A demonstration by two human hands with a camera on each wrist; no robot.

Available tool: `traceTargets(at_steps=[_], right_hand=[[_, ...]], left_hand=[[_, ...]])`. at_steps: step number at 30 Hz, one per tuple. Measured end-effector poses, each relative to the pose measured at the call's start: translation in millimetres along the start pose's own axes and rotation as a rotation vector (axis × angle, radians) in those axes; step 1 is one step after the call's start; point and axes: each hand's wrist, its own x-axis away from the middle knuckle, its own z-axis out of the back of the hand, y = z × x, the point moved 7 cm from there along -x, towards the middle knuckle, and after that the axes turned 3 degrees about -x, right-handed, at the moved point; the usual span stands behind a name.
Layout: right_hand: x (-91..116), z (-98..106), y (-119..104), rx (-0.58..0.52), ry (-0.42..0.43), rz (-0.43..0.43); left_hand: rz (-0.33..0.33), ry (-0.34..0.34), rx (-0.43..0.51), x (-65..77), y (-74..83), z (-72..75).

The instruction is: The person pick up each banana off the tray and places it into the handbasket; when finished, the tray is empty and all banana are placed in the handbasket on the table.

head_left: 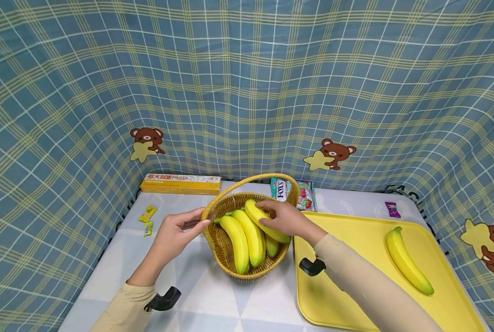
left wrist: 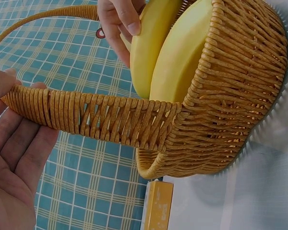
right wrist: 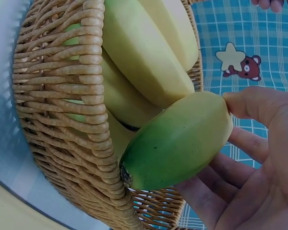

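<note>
A woven wicker basket point(head_left: 251, 277) with a tall arched handle point(left wrist: 86, 112) stands on the table, holding several yellow bananas point(head_left: 238, 244). My left hand point(head_left: 172, 242) pinches the left side of the handle between thumb and fingers. Over the basket's right side, my right hand point(head_left: 286, 219) grips one banana point(right wrist: 182, 139) by its middle, thumb on one side and fingers on the other. That banana lies tilted on top of the others, its greenish tip at the right rim in the head view. Parts of the lower bananas are hidden beneath it.
To the right, a yellow tray point(head_left: 313, 295) bears a single banana point(head_left: 406, 263). Behind the basket are a pasta box point(head_left: 180, 185) and a FOX'S candy bag point(head_left: 307, 196). Small wrapped candies point(head_left: 148, 213) lie at left, with a purple one point(head_left: 393, 210) beyond the tray.
</note>
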Motion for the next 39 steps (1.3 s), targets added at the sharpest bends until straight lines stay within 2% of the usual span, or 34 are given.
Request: traceTargets(at_steps=[16, 29, 39], right_hand=[[-1, 0, 1, -0.028, 0.013, -0.012], [2, -3, -6, 0.071, 0.096, 0.010], [7, -4, 5, -0.002, 0.109, -0.042]], left_hand=[[0.014, 0.002, -0.004, -0.6, -1.7, -0.3], [0.041, -0.019, 0.018, 0.7, -4.7, -1.8], [0.051, -0.015, 0.013, 0.7, -4.0, -0.4]])
